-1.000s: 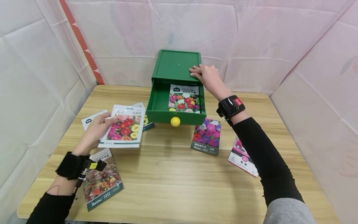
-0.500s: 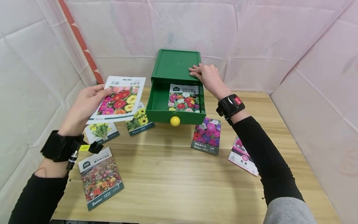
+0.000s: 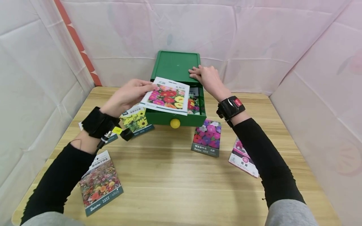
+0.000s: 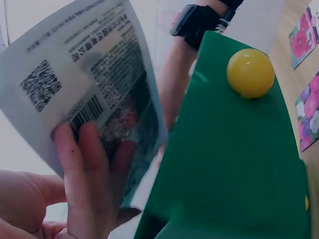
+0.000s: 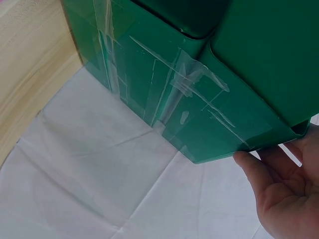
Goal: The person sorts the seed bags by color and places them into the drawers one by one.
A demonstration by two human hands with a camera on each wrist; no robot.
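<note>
I read this as a staged recording booth, not a home or shop. White sheeting printed with faint flowers hangs as a backdrop on the back and both sides, creased in fold lines, and closes off the room behind it. An orange-and-white strip runs down the left rear corner. A single wooden table fills the enclosed space. On it I see only a small set of props: a green drawer box with clear tape on its side, and seed packets laid out flat and apart. Black camera bands are strapped to both wrists, which marks a data-capture setup.
</note>
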